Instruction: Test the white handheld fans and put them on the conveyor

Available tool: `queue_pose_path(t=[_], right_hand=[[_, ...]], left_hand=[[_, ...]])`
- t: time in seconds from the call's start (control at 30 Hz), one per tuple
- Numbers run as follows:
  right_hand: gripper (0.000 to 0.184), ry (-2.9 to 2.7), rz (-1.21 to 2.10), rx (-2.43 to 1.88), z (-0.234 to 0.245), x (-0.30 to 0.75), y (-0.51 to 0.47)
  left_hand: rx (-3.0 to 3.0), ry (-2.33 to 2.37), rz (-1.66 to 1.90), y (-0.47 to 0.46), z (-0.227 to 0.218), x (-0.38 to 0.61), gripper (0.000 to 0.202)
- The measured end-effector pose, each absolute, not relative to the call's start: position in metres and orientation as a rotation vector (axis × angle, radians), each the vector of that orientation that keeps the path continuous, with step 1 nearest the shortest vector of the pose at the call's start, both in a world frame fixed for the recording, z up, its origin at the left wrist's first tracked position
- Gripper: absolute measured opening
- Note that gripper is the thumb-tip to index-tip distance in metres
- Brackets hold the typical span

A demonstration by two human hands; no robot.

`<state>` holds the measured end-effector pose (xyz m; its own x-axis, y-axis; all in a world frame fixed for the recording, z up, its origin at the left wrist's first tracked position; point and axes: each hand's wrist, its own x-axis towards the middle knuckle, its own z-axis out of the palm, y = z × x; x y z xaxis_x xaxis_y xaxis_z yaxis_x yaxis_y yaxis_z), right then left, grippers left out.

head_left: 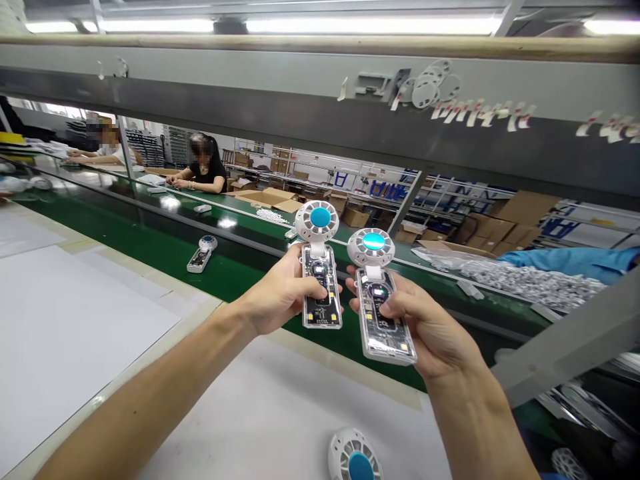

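My left hand (285, 287) is closed round a small handheld fan (321, 293), its thumb resting on the front of the clear case. That fan has a round white slotted head with a blue centre, and a dark circuit board shows through the body. In my right hand (430, 320) is a second handheld fan (387, 333) of the same look, tilted slightly, with the thumb on its front too. Both are held up side by side, a small gap apart, over the table's far edge. A third fan head (353, 457) lies near the bottom edge, partly cut off.
Another fan (201, 255) lies on the green conveyor belt (145, 250). White sheets (75, 320) cover the table. A grey beam with stickers (300, 100) crosses above. Across the belt sit a person in black (213, 175) and another farther left. Many small white parts (530, 280) lie right.
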<state>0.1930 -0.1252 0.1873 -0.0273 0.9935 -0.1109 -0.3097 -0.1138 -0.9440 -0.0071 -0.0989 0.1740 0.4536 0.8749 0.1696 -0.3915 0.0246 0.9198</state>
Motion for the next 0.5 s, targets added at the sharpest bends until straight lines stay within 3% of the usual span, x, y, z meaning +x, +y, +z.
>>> queue_pose_path(t=[0.5], right_hand=[[0.066, -0.939, 1.474, -1.027, 0.1885, 0.1924, -0.124]], left_hand=[[1.129, 0.506, 1.032, -0.1, 0.1753, -0.0066, 0.061]])
